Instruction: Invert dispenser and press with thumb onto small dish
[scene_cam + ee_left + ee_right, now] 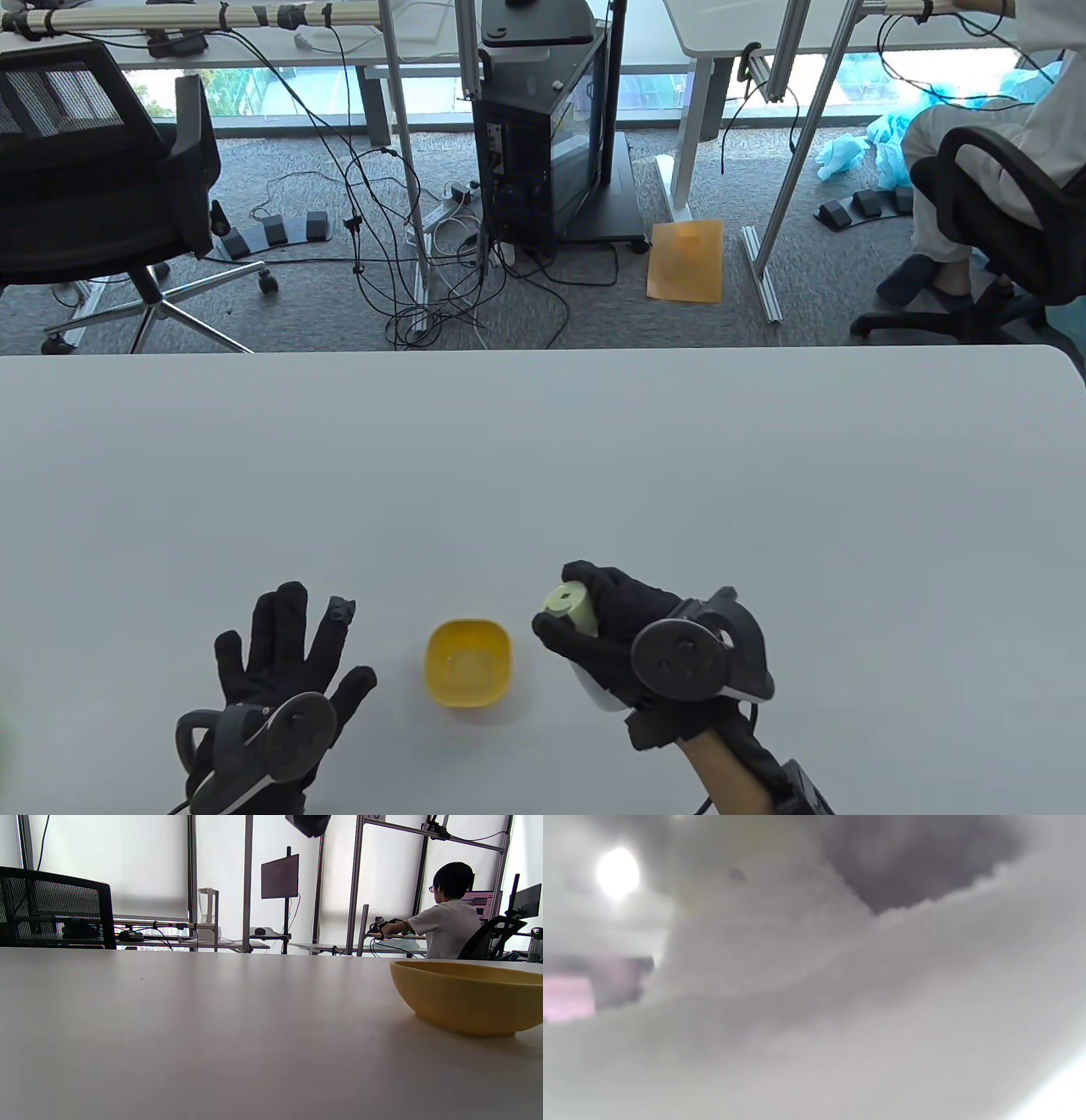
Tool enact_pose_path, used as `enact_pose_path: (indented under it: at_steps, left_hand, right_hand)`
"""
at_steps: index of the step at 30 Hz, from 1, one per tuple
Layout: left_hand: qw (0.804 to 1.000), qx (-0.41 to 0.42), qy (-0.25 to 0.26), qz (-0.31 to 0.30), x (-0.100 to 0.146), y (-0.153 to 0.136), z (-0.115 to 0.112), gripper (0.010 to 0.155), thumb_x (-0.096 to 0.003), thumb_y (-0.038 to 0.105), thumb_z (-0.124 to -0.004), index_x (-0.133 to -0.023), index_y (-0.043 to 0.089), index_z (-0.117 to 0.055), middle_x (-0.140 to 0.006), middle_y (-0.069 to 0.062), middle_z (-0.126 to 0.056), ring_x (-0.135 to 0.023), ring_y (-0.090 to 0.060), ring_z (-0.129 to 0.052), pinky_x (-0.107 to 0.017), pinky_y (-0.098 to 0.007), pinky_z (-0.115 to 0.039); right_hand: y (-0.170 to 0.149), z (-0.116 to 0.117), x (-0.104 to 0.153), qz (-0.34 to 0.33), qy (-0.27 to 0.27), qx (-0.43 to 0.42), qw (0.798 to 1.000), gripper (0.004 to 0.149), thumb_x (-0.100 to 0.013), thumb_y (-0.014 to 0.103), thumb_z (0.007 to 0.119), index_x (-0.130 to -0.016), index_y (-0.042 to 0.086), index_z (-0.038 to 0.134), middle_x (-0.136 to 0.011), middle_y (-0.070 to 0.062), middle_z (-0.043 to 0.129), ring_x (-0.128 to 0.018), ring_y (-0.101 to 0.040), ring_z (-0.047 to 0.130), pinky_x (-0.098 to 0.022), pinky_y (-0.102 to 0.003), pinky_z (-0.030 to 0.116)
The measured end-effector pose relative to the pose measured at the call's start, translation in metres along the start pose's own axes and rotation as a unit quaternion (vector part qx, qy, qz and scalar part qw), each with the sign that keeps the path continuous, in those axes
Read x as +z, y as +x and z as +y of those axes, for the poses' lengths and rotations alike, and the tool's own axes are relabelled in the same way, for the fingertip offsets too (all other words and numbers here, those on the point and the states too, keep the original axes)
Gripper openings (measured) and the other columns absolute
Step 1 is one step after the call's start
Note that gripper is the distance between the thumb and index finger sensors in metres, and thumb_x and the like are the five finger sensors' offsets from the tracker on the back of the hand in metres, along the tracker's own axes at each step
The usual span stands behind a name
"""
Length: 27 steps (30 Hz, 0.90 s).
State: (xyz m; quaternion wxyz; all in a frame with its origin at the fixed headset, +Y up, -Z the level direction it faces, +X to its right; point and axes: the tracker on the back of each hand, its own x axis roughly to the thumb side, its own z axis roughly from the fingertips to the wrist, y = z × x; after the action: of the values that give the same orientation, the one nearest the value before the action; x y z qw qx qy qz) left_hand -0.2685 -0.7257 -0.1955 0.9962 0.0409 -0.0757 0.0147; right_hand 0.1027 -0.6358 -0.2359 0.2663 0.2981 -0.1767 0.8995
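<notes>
A small yellow dish (468,662) sits on the white table (543,458) near the front; it also shows at the right of the left wrist view (466,997). My right hand (594,637) grips a pale green and white dispenser (573,604) just right of the dish, its pale green end tilted up and toward the dish. My left hand (284,654) rests flat on the table left of the dish, fingers spread, holding nothing. The right wrist view is a blurred close-up of the dispenser (780,955); no fingers can be made out there.
The table's far edge (543,352) runs across the middle of the table view. Beyond it are office chairs (93,187), cables and a black cart (551,127) on the floor. A seated person (449,921) works at another desk.
</notes>
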Motion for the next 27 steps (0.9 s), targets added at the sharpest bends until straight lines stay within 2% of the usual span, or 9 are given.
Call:
enact_pose_path:
  at_steps: [2, 6, 10, 12, 14, 16, 27]
  left_hand:
    - [1.000, -0.002, -0.001, 0.000, 0.000, 0.001, -0.001, 0.076, -0.0565, 0.069, -0.040, -0.122, 0.031, -0.042, -0.128, -0.024, -0.033, -0.117, -0.049, -0.039, -0.073, -0.077, -0.038]
    - [1.000, -0.003, 0.002, 0.001, 0.000, 0.000, -0.001, 0.076, -0.0566, 0.069, -0.040, -0.122, 0.031, -0.042, -0.127, -0.024, -0.033, -0.117, -0.049, -0.039, -0.073, -0.077, -0.038]
    - [1.000, -0.003, 0.003, 0.004, 0.000, -0.001, 0.000, 0.076, -0.0566, 0.069, -0.040, -0.122, 0.031, -0.042, -0.127, -0.024, -0.033, -0.117, -0.049, -0.039, -0.073, -0.077, -0.038]
    - [1.000, -0.002, 0.005, 0.006, -0.001, -0.002, 0.000, 0.076, -0.0566, 0.069, -0.040, -0.122, 0.032, -0.042, -0.127, -0.024, -0.033, -0.117, -0.049, -0.039, -0.073, -0.077, -0.038]
    - [1.000, -0.001, 0.001, 0.009, -0.002, -0.002, -0.001, 0.076, -0.0566, 0.069, -0.040, -0.122, 0.031, -0.042, -0.127, -0.024, -0.033, -0.117, -0.049, -0.039, -0.073, -0.077, -0.038]
    - [1.000, -0.001, 0.001, 0.010, -0.002, -0.002, -0.001, 0.076, -0.0566, 0.069, -0.040, -0.122, 0.031, -0.042, -0.127, -0.024, -0.033, -0.117, -0.049, -0.039, -0.073, -0.077, -0.038]
    - [1.000, -0.004, -0.003, 0.005, -0.003, -0.001, -0.003, 0.076, -0.0566, 0.069, -0.040, -0.122, 0.031, -0.042, -0.127, -0.024, -0.033, -0.117, -0.049, -0.039, -0.073, -0.077, -0.038]
  right_hand:
    - [-0.011, -0.010, 0.020, 0.006, -0.073, 0.003, 0.997, 0.078, -0.059, 0.059, 0.071, -0.092, -0.012, 0.079, -0.072, -0.030, 0.092, -0.048, -0.035, 0.106, -0.035, -0.055, 0.088]
    - [-0.031, -0.017, 0.051, 0.014, -0.176, -0.005, 0.984, 0.078, -0.059, 0.059, 0.070, -0.092, -0.012, 0.078, -0.072, -0.030, 0.092, -0.049, -0.035, 0.106, -0.035, -0.054, 0.088]
    - [-0.047, -0.015, 0.078, 0.008, -0.255, -0.003, 0.967, 0.079, -0.058, 0.061, 0.069, -0.093, -0.010, 0.076, -0.073, -0.029, 0.091, -0.051, -0.034, 0.106, -0.036, -0.053, 0.088]
    - [-0.054, -0.010, 0.091, 0.013, -0.309, 0.005, 0.951, 0.079, -0.058, 0.061, 0.070, -0.091, -0.011, 0.078, -0.071, -0.029, 0.092, -0.048, -0.033, 0.106, -0.034, -0.053, 0.089]
    - [-0.057, -0.012, 0.095, 0.018, -0.285, -0.007, 0.958, 0.079, -0.058, 0.061, 0.070, -0.092, -0.010, 0.077, -0.072, -0.029, 0.091, -0.049, -0.034, 0.106, -0.035, -0.053, 0.088]
    - [-0.057, -0.014, 0.097, 0.023, -0.301, -0.001, 0.953, 0.079, -0.058, 0.061, 0.069, -0.091, -0.010, 0.077, -0.072, -0.028, 0.092, -0.049, -0.033, 0.106, -0.035, -0.053, 0.088]
    - [-0.052, -0.011, 0.095, 0.010, -0.285, 0.006, 0.959, 0.079, -0.058, 0.061, 0.069, -0.091, -0.010, 0.077, -0.072, -0.029, 0.092, -0.049, -0.033, 0.106, -0.035, -0.052, 0.088]
